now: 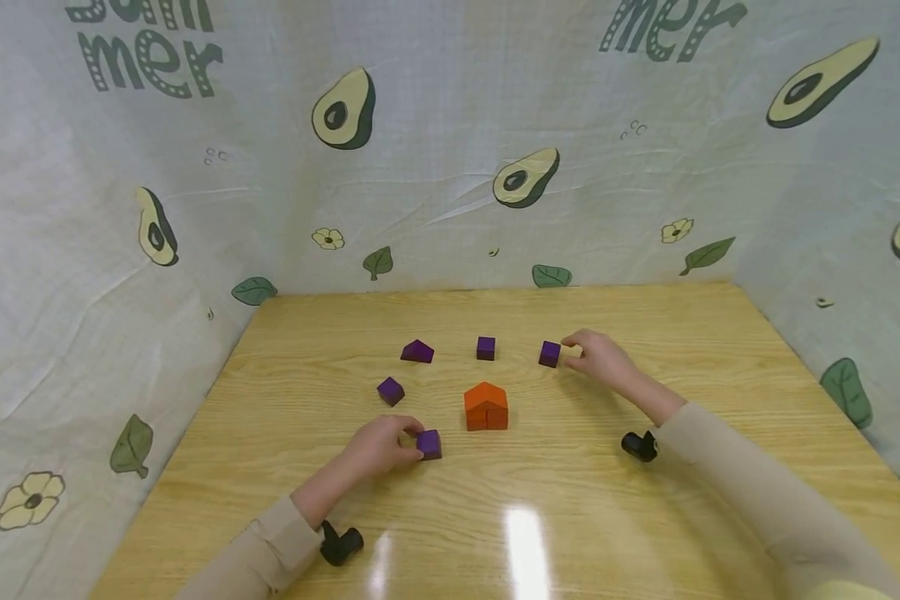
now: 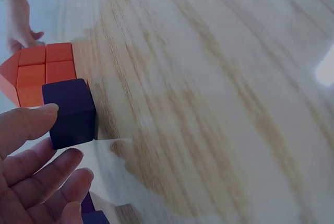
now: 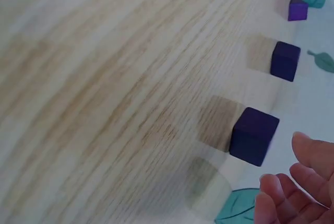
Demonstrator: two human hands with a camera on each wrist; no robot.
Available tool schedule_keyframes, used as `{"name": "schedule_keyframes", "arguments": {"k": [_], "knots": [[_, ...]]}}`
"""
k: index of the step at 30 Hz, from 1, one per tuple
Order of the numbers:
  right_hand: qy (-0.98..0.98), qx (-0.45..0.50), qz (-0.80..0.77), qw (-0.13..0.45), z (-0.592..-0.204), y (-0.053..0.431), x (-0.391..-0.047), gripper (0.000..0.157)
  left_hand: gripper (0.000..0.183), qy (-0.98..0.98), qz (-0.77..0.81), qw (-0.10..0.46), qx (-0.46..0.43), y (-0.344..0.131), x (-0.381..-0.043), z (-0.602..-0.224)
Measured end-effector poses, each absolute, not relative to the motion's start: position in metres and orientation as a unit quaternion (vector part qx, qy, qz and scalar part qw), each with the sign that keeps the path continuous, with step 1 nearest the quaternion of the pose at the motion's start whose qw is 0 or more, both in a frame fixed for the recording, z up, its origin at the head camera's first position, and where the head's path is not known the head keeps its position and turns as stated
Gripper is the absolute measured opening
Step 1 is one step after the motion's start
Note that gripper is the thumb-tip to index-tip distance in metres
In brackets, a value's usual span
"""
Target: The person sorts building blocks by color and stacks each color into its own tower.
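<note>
A purple cube is pinched between the thumb and fingers of my left hand, just left of and nearer than a small orange block house. The left wrist view shows the thumb on one face of this cube; the fingertips are partly behind it. At the far right, my right hand hovers with thumb and fingers apart beside another purple cube. In the right wrist view a gap separates the right fingers from that cube.
More purple pieces lie on the wooden table: a cube at the back, a wedge-like block to its left, and a tilted-looking cube. A printed cloth hangs behind the table's far edge.
</note>
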State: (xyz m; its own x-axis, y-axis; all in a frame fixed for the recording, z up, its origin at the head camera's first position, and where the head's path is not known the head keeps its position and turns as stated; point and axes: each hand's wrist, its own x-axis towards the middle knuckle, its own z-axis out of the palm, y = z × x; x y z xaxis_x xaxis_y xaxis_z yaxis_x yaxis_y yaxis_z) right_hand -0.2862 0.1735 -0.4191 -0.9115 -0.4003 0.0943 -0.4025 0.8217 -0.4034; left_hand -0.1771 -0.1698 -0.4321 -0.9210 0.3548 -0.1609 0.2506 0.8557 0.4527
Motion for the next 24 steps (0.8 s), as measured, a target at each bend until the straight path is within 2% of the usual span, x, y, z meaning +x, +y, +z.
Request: {"name": "schedule_keyframes", "arguments": {"k": [10,16,20,24], "knots": [[-0.955,0.206,0.214,-0.027,-0.432,0.164,-0.306,0.040,0.041,0.948,0.237,0.117,0.180,-0.170,-0.177,-0.437],[-0.951,0.196,0.237,-0.036,-0.427,0.162,-0.304,0.042,0.038,0.951,0.225,0.100,0.190,-0.168,-0.177,-0.440],[-0.951,0.208,0.231,-0.005,-0.422,0.165,-0.295,0.040,0.036,0.952,0.207,0.092,0.203,-0.161,-0.171,-0.438],[-0.953,0.204,0.222,0.018,-0.412,0.162,-0.275,0.031,0.038,0.945,0.208,0.087,0.237,-0.145,-0.160,-0.434]]}}
